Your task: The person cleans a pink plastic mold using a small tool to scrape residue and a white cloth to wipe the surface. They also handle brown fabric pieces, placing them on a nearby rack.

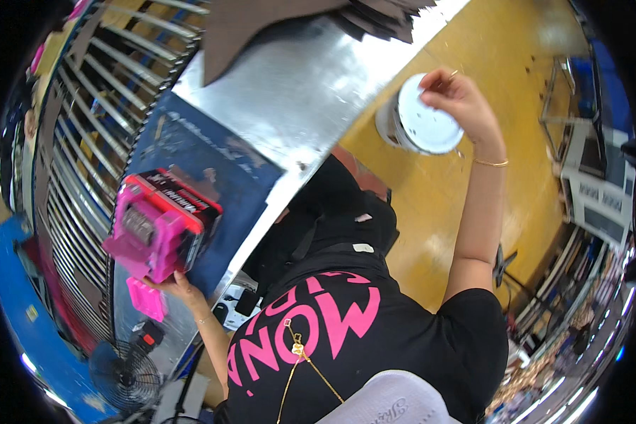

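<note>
My left hand (181,288) is at the near lower corner of a bright pink plastic holder (150,237), its thumb and fingers around that corner. The holder has a grey ribbed part in its middle and sits against a red and black box (184,200). Both are on a dark blue panel (219,159) of the metal table. Out to the right, my right hand (454,99) hangs over a white bucket with a pale lid (427,124). Its fingers are curled and pinched together; whatever may be between them cannot be made out.
Thin brown sheets (261,32) lie stacked on the shiny metal table (283,85). A roller rack (85,169) runs along the left. Beside my left forearm are a smaller pink piece (147,299) and a black fan (125,374). The floor (502,184) is yellow.
</note>
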A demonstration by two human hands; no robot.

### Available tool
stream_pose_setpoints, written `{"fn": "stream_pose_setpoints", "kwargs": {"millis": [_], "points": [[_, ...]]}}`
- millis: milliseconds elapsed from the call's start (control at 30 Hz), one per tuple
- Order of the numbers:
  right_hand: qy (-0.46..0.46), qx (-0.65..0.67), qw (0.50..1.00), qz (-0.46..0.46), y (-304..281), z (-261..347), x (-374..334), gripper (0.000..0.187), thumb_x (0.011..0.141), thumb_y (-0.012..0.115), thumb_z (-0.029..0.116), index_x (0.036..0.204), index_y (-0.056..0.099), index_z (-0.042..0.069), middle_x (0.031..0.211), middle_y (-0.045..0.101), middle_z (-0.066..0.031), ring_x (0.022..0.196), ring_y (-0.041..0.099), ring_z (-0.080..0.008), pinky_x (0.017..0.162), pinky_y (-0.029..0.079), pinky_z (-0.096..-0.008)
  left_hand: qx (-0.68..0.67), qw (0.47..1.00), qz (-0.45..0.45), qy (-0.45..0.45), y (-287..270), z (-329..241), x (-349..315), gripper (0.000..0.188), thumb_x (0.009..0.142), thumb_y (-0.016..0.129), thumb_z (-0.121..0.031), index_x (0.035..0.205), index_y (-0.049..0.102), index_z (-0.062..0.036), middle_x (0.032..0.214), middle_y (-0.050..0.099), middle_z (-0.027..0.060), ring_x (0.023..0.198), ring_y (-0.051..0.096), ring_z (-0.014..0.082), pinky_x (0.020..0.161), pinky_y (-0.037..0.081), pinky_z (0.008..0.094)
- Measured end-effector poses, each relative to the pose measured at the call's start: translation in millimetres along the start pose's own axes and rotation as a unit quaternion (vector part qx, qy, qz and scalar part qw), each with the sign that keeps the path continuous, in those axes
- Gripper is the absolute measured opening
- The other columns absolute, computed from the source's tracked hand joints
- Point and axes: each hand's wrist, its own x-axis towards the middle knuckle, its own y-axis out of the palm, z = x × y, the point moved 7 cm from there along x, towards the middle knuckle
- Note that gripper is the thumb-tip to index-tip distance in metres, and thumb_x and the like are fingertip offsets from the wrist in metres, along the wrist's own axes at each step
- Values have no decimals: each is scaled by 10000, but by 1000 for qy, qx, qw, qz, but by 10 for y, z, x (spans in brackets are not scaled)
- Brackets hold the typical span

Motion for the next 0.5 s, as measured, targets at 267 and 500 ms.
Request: {"fn": "stream_pose_setpoints", "kwargs": {"millis": [267, 500], "points": [[322, -230, 918, 20, 546, -3611, -1201, 197, 822, 702, 190, 924, 704, 22, 927, 707, -206, 887, 684, -377, 778, 541, -454, 131, 991, 40, 5, -180, -17, 19, 814, 970, 591, -338, 1525, 119, 26, 1515, 273, 229, 1375, 325, 319, 1154, 225, 460], [452, -85, 875, 155, 1270, -4750, -1524, 174, 895, 583, 88, 996, 693, -2, 974, 719, -124, 750, 722, -243, 610, 586, -365, 265, 963, 37, 16, -260, -186, -40, 753, 991, 566, -308, 1523, 152, 28, 1496, 310, 236, 1342, 365, 322, 1131, 270, 436]]}}
